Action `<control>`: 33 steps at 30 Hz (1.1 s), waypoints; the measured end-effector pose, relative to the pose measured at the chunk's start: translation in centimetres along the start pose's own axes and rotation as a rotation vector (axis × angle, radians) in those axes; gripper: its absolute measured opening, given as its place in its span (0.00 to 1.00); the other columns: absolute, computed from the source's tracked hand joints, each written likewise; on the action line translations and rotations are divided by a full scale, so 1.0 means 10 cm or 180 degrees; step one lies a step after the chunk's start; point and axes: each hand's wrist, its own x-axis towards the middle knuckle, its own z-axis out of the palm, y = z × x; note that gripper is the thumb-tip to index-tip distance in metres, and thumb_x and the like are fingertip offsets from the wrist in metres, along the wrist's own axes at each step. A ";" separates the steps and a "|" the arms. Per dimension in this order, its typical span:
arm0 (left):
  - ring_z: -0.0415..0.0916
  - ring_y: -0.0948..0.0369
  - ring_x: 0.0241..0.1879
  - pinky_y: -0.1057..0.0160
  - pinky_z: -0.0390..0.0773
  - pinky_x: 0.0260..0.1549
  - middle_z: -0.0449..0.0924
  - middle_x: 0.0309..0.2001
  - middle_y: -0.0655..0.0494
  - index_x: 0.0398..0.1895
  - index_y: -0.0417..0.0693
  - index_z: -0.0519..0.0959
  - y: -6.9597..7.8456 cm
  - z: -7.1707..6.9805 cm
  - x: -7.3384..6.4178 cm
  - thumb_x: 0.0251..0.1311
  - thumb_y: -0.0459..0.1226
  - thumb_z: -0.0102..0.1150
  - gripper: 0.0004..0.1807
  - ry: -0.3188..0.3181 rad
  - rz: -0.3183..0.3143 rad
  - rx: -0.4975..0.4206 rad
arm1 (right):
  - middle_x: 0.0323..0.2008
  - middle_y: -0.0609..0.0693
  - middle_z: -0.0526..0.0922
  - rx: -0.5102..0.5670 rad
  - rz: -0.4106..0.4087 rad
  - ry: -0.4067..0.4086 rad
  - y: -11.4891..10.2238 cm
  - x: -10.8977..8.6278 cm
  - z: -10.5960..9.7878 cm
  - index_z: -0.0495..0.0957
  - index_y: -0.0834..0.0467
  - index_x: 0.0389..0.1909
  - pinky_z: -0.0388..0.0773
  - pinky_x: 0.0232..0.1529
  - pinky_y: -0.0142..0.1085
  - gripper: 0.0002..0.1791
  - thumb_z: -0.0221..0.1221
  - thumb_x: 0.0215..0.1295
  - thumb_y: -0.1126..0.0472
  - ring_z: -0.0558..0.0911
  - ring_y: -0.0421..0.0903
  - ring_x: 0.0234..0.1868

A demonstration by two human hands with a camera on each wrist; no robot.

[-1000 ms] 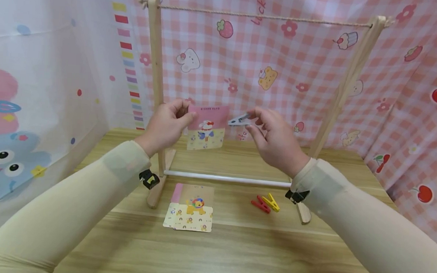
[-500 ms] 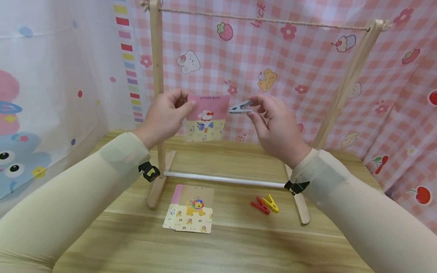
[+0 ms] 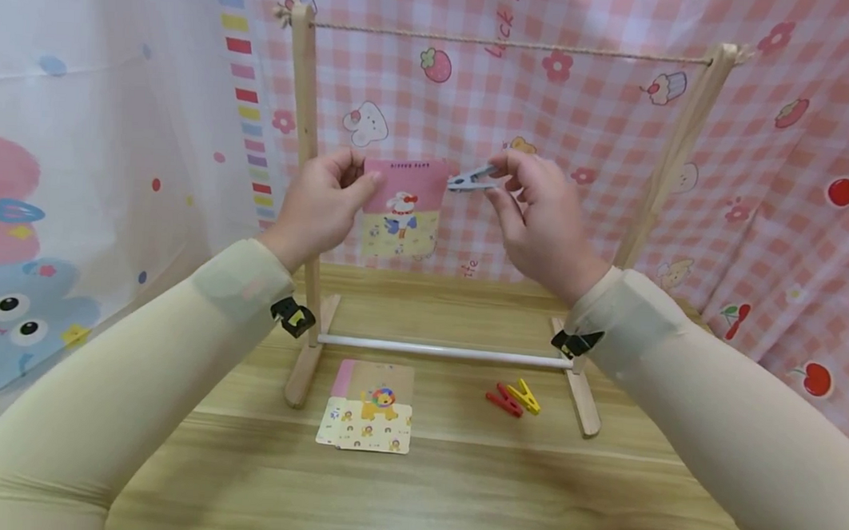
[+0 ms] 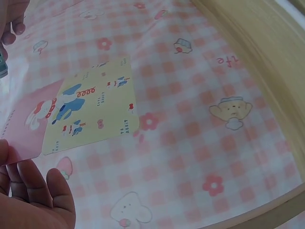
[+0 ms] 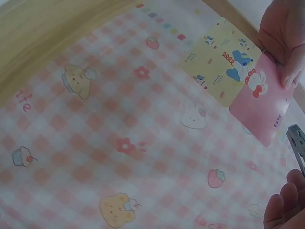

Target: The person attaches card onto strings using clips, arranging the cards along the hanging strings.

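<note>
In the head view my left hand [image 3: 324, 204] pinches the upper left edge of a pink and yellow card [image 3: 401, 220] printed with a white rabbit. The card hangs upright in the air below the rope [image 3: 508, 43]. Just right of it my right hand [image 3: 545, 223] holds a grey-blue clothespin [image 3: 472, 178] by its handle end, the tip pointing at the card's upper right edge. In the right wrist view a gap shows between the clothespin [image 5: 298, 140] and the card [image 5: 264, 95]. The left wrist view shows thumb and fingers at the card's [image 4: 90, 109] pink end.
The rope spans two wooden posts [image 3: 306, 115], joined low down by a white rod [image 3: 442, 350]. Lion-printed cards [image 3: 374, 410] lie overlapped on the table [image 3: 412, 496]. Right of them lie a red clothespin [image 3: 505, 400] and a yellow clothespin [image 3: 526, 397]. A checked curtain [image 3: 475, 116] hangs behind.
Both hands have risen steadily toward the rope, carrying the card and the grey-blue clothespin. The cards and clothespins on the table have stayed put.
</note>
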 end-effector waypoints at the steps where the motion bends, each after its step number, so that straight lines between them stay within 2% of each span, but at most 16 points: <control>1: 0.74 0.59 0.39 0.66 0.79 0.38 0.77 0.40 0.55 0.49 0.46 0.79 0.02 -0.01 0.00 0.79 0.45 0.56 0.11 0.0004 0.0007 -0.0009 | 0.51 0.59 0.85 -0.0020 0.0003 0.0006 -0.01 0.02 -0.01 0.79 0.67 0.56 0.72 0.49 0.43 0.12 0.59 0.78 0.65 0.78 0.55 0.47; 6: 0.75 0.59 0.40 0.65 0.80 0.39 0.78 0.41 0.55 0.49 0.47 0.78 0.11 -0.03 0.03 0.79 0.45 0.55 0.11 0.0035 0.0022 -0.0031 | 0.48 0.56 0.85 -0.0039 0.0033 0.0037 -0.07 0.11 -0.08 0.80 0.65 0.55 0.69 0.47 0.40 0.11 0.58 0.79 0.63 0.76 0.54 0.47; 12: 0.74 0.59 0.39 0.67 0.79 0.36 0.78 0.41 0.56 0.49 0.48 0.78 0.18 -0.05 0.07 0.79 0.45 0.55 0.11 0.0073 0.0079 -0.0063 | 0.47 0.56 0.86 -0.0078 -0.0028 0.0152 -0.12 0.20 -0.13 0.80 0.65 0.55 0.68 0.48 0.40 0.12 0.59 0.78 0.63 0.76 0.54 0.46; 17: 0.72 0.59 0.39 0.69 0.76 0.34 0.77 0.39 0.56 0.47 0.48 0.78 0.25 -0.06 0.10 0.79 0.45 0.55 0.10 0.0132 0.0129 -0.0037 | 0.47 0.54 0.87 -0.0142 -0.0006 0.0132 -0.18 0.28 -0.17 0.80 0.63 0.55 0.67 0.49 0.39 0.11 0.59 0.79 0.61 0.76 0.53 0.46; 22: 0.75 0.58 0.41 0.68 0.79 0.37 0.78 0.42 0.56 0.48 0.49 0.77 0.30 -0.07 0.14 0.79 0.47 0.55 0.11 0.0140 0.0103 -0.0116 | 0.48 0.54 0.87 -0.0176 -0.0009 0.0191 -0.22 0.37 -0.21 0.81 0.63 0.54 0.67 0.50 0.39 0.11 0.58 0.79 0.61 0.76 0.54 0.47; 27: 0.74 0.58 0.42 0.68 0.77 0.37 0.77 0.42 0.56 0.50 0.48 0.77 0.35 -0.10 0.19 0.79 0.46 0.54 0.12 0.0190 0.0120 -0.0099 | 0.47 0.55 0.88 -0.0270 -0.0021 0.0275 -0.25 0.46 -0.25 0.81 0.62 0.54 0.68 0.51 0.39 0.12 0.58 0.80 0.60 0.78 0.54 0.48; 33: 0.75 0.58 0.43 0.64 0.80 0.43 0.78 0.43 0.57 0.51 0.47 0.78 0.42 -0.11 0.23 0.80 0.46 0.53 0.12 0.0248 0.0132 -0.0155 | 0.45 0.56 0.87 -0.0274 -0.0087 0.0412 -0.28 0.54 -0.29 0.83 0.64 0.51 0.67 0.51 0.39 0.12 0.59 0.79 0.59 0.77 0.54 0.46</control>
